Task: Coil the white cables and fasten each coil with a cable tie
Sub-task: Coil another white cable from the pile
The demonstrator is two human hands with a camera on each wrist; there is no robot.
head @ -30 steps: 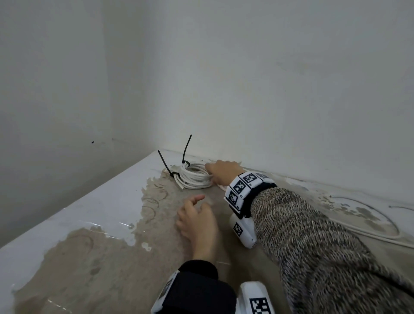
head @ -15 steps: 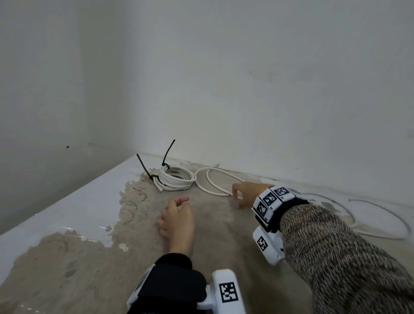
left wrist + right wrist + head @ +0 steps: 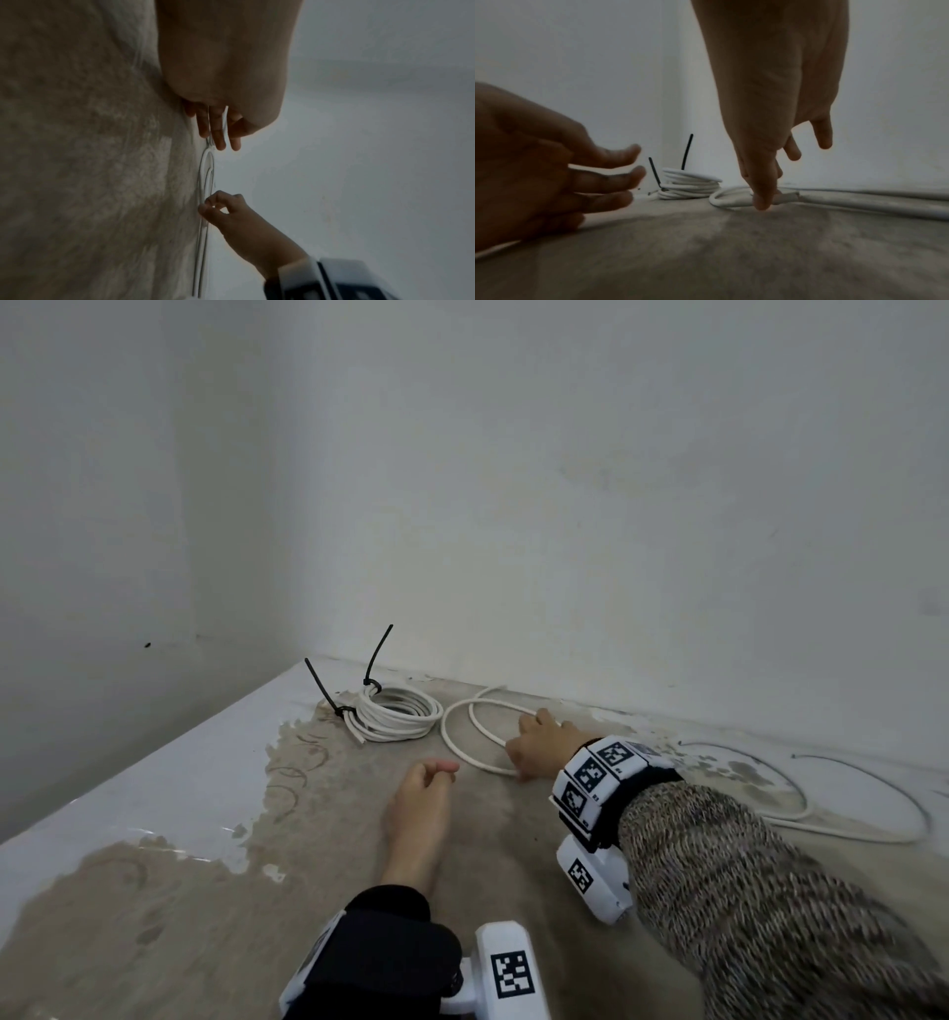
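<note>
Head view shows us no readable writing, only square marker patterns on our wristbands point(image 3: 595, 773); our right hand point(image 3: 539, 749) pinches the loose white cable point(image 3: 462, 752), and our left hand point(image 3: 418, 796) rests relaxed, holding nothing.

Tied coil point(image 3: 393, 719) blocks far corner; walls point(image 3: 616, 505) close behind; near tabletop point(image 3: 205, 942) open.

Worn tabletop point(image 3: 328, 891) bears tied coil point(image 3: 395, 717), loose cable point(image 3: 464, 747), perhaps another.

A bare, unfinished room corner: plain white walls point(image 3: 565, 505), worn floor point(image 3: 154, 916) with peeling white paint.
</note>
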